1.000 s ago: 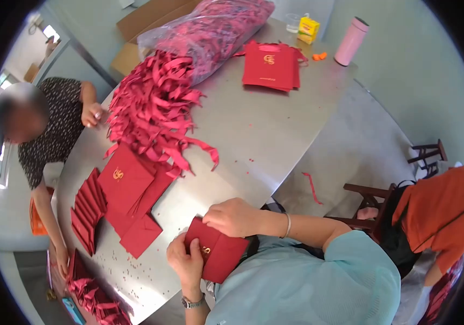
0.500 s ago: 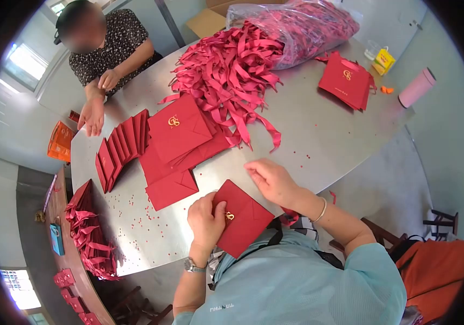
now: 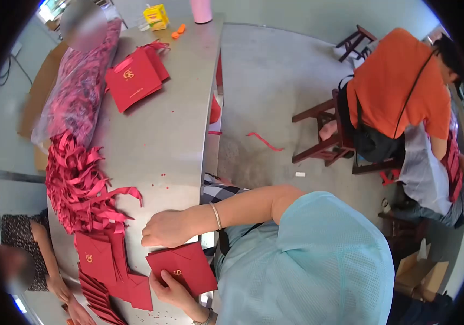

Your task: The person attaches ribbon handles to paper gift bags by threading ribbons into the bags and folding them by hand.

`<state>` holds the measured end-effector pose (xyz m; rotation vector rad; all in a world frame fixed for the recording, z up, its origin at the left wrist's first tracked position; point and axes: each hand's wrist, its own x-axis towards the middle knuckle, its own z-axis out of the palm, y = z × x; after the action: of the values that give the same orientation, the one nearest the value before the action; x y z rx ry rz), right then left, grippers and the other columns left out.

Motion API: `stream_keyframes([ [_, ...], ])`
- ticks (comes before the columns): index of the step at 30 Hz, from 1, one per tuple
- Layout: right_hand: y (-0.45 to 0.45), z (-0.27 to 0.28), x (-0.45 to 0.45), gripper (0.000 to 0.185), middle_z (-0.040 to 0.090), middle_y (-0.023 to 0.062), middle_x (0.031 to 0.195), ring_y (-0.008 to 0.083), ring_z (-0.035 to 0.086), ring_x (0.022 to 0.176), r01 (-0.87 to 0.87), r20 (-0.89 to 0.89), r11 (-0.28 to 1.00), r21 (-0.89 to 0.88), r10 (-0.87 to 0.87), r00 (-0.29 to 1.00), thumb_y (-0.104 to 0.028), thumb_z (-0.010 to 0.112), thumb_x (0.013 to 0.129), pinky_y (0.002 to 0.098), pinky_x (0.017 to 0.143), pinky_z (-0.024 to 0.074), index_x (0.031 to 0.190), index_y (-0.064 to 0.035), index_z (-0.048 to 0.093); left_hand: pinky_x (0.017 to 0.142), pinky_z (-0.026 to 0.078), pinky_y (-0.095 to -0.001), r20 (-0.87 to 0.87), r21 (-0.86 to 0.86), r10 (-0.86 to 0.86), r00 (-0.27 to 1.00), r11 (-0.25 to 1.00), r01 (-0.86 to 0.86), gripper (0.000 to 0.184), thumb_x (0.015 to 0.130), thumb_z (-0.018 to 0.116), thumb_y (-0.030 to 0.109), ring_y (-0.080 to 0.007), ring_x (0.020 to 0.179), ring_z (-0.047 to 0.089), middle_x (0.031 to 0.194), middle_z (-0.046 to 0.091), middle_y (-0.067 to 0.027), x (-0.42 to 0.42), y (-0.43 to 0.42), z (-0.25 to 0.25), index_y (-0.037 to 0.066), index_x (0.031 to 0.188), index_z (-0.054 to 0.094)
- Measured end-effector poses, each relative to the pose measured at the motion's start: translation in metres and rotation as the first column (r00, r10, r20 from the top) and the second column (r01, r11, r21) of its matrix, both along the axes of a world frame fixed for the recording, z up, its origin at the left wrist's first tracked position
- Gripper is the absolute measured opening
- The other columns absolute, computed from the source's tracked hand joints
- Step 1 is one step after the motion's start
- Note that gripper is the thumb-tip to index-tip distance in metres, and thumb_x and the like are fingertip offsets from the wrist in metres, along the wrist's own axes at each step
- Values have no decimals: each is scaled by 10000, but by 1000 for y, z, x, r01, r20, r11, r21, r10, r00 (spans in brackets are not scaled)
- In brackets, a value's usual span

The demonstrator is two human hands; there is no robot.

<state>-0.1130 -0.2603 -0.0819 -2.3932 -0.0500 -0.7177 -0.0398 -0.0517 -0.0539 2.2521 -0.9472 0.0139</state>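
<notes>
A flat red paper gift bag (image 3: 194,271) with a gold logo lies at the table's near edge. My left hand (image 3: 170,290) grips it at its left side, thumb on the front and the other fingers hidden. Just beyond the bag's upper edge is my right hand (image 3: 167,228), its fingers curled over the tabletop. Whether anything is inside those fingers is hidden. More flat red bags (image 3: 97,260) are stacked to the left, with a fanned row (image 3: 94,295) of them beside the stack. A heap of red ribbons (image 3: 75,187) lies past that stack.
A clear plastic sack of ribbons (image 3: 75,103) lies on the metal table (image 3: 161,130). Finished-looking handled bags (image 3: 134,81), a yellow box (image 3: 156,17) and a pink bottle (image 3: 201,11) stand farther off. A co-worker (image 3: 26,244) sits opposite; a person in orange (image 3: 394,86) sits behind.
The view has swung to the right, bringing the floor and the seated person in orange into sight. My left hand still grips the bag; my right hand stays curled near it.
</notes>
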Motion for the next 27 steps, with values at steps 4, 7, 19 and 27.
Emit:
stream_keyframes([
  [4, -2, 11, -4, 178, 623, 143, 860, 346, 639, 813, -3, -60, 999, 42, 6, 998, -121, 557, 823, 457, 722, 504, 968, -23, 524, 817, 519, -378, -171, 51, -52, 984, 997, 62, 321, 917, 659, 164, -282, 891, 638, 1003, 675, -190, 14, 5, 5, -91, 1103, 602],
  [7, -3, 19, -8, 188, 652, 158, 925, 356, 661, 832, -23, -112, 993, 112, 35, 993, -150, 516, 890, 468, 703, 516, 1024, -17, 515, 829, 512, -339, -235, 85, -94, 967, 990, 116, 308, 924, 649, 134, -232, 914, 629, 1021, 670, -163, 17, 2, 14, -93, 1123, 591],
  [19, 4, 22, 9, 110, 646, 105, 848, 313, 657, 786, 166, 74, 966, 200, -184, 980, -145, 567, 792, 432, 630, 519, 841, -54, 602, 875, 511, -376, 76, 134, -69, 995, 989, 59, 442, 967, 587, 294, -310, 1010, 626, 1151, 649, -218, -2, -14, -10, -91, 1186, 585],
  [27, -16, 82, 57, 185, 597, 81, 961, 242, 591, 920, 668, 410, 744, 26, -617, 672, -250, 617, 745, 420, 755, 420, 828, -92, 571, 913, 477, -390, 69, 112, -18, 997, 994, 11, 469, 953, 611, 291, -304, 1035, 598, 1165, 640, -225, 0, -13, -11, -110, 1195, 583],
])
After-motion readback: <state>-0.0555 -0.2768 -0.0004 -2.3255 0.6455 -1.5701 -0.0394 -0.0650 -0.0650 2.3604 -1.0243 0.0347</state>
